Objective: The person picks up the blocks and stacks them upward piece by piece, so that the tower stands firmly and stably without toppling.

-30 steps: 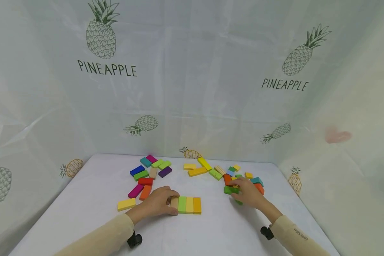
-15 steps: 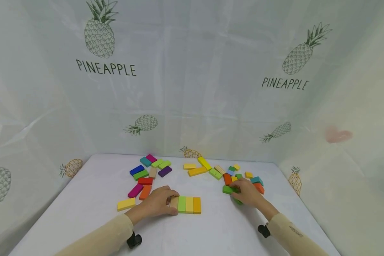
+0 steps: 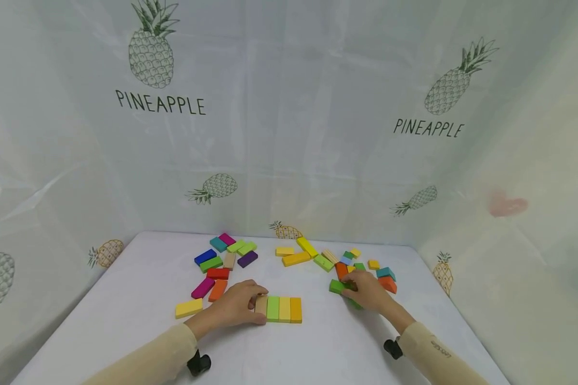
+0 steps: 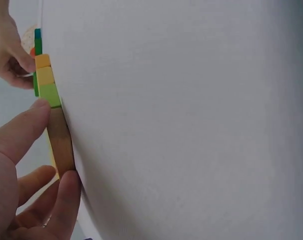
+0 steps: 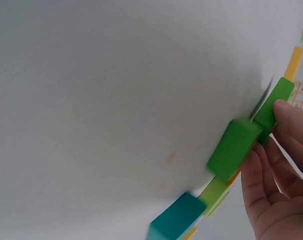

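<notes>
My left hand (image 3: 238,303) holds a plain wooden block (image 4: 61,140) between thumb and fingers, on the white table. That block forms the left end of a flat row, touching a light green block (image 3: 273,309); a pale yellow block (image 3: 284,309) and an orange-yellow block (image 3: 296,310) follow to the right. Over at the right-hand pile, my right hand (image 3: 371,291) pinches a green block (image 5: 274,105), thumb on one side and fingers on the other. Another green block (image 5: 235,147) lies close by, partly under that hand in the head view.
Loose coloured blocks spread at the left, among them a red block (image 3: 218,273) and a yellow block (image 3: 189,308). Yellow blocks (image 3: 296,259) lie at the back middle. Beyond the right hand are a teal block (image 3: 386,272) and an orange block (image 3: 387,284). A pineapple-print curtain (image 3: 289,133) hangs behind.
My right hand has shifted a little to the left with the green block, drawing it away from the pile. The left hand and the row keep their places.
</notes>
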